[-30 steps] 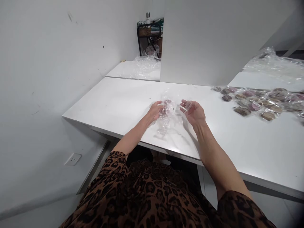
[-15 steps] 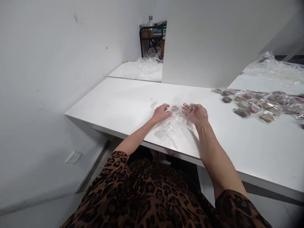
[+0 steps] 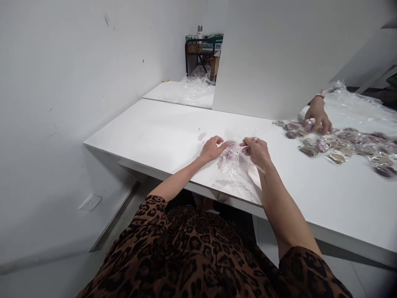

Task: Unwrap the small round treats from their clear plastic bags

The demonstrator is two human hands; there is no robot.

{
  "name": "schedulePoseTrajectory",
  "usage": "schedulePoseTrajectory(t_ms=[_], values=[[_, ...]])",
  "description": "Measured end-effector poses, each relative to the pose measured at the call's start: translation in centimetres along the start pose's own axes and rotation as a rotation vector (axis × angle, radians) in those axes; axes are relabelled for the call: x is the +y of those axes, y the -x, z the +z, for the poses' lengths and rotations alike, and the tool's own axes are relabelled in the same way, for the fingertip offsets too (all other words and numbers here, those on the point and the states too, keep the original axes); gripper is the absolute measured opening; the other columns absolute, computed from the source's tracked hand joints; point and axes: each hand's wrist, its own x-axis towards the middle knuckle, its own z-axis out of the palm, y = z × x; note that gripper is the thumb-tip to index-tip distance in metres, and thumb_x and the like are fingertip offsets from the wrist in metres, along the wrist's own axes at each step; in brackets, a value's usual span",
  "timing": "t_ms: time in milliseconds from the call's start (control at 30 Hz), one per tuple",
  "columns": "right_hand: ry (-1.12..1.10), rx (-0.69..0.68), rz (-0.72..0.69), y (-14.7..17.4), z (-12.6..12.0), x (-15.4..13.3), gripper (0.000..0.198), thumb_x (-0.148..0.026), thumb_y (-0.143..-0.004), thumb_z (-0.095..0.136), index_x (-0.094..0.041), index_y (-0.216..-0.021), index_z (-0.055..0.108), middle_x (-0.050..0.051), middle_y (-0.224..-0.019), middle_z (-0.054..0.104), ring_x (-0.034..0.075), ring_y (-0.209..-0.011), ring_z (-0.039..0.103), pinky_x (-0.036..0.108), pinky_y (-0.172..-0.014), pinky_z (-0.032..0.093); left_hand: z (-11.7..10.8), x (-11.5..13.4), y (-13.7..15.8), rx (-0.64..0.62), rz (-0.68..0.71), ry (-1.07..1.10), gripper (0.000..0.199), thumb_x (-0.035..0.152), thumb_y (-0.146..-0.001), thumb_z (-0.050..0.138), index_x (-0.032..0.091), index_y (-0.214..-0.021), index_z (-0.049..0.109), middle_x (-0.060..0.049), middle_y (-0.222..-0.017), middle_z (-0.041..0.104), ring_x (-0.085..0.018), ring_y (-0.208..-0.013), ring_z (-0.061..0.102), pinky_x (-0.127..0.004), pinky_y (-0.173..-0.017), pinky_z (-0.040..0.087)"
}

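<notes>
A crumpled clear plastic bag [image 3: 231, 167] lies on the white table before me, with a small pinkish-purple item [image 3: 228, 155] showing through it. My left hand [image 3: 213, 148] rests at its left side, thumb stretched out onto the top of the bag and index finger curved apart from the thumb. Just right of the bag, my right hand [image 3: 256, 151] is closed, fingertips pinched together. A shiny bit shows at those fingertips, too small to name.
At the right lie several clear-wrapped pieces [image 3: 338, 145], brown and purple. Another person's hand [image 3: 318, 116] reaches onto them from behind the upright white panel [image 3: 263, 58]. Loose plastic wrap [image 3: 197, 90] lies at the back by a black rack [image 3: 186, 56]. A wall [image 3: 62, 82] borders the left.
My right hand has gone from spread fingers to a pinch. The bag now lies more gathered between my hands, its pink item plainer. Another person's hand has come in over the wrapped pieces.
</notes>
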Motion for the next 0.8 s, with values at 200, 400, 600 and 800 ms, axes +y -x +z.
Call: schedulePoseTrajectory(t_ms=[200,400,600,800], values=[[0.184,-0.076,-0.180,1.1,2.1,-5.2,0.025,-0.031,-0.095,0.070,-0.017,-0.079,0.058,0.002,-0.066,0.067,0.006,-0.040,0.051,0.017,-0.035,0.026,0.5,0.8,0.4,-0.210,-0.096,0.287,0.081,0.071,-0.085,0.067,0.021,-0.146,0.052,-0.018,-0.142,0.060,-0.028,-0.121,0.062,-0.035,-0.097,0.048],[0.332,-0.059,-0.354,2.4,3.5,-9.8,0.025,-0.022,-0.102,0.060,-0.017,-0.078,0.057,0.002,-0.070,0.069,0.004,-0.039,0.048,0.018,-0.035,0.025,0.2,-1.1,-0.3,-0.171,-0.221,0.482,0.075,0.028,-0.085,0.070,0.016,-0.153,0.041,-0.016,-0.124,0.065,-0.017,-0.083,0.068,-0.031,-0.077,0.056],[0.396,-0.023,-0.438,2.7,2.6,-13.2,0.026,-0.018,-0.102,0.061,-0.015,-0.077,0.058,0.003,-0.069,0.070,0.002,-0.038,0.048,0.016,-0.035,0.026,0.5,-2.1,-0.7,-0.134,-0.262,0.612,0.048,0.047,-0.093,0.067,0.019,-0.130,0.058,-0.013,-0.120,0.064,-0.015,-0.075,0.065,-0.031,-0.070,0.057],[0.507,-0.036,-0.520,4.0,3.5,-16.8,0.027,-0.021,-0.102,0.062,-0.016,-0.075,0.058,0.003,-0.069,0.072,0.003,-0.037,0.050,0.018,-0.035,0.025,-0.2,-0.9,0.0,-0.270,-0.282,0.725,0.084,0.074,-0.077,0.076,0.024,-0.141,0.056,-0.018,-0.151,0.051,-0.028,-0.102,0.067,-0.032,-0.070,0.059]])
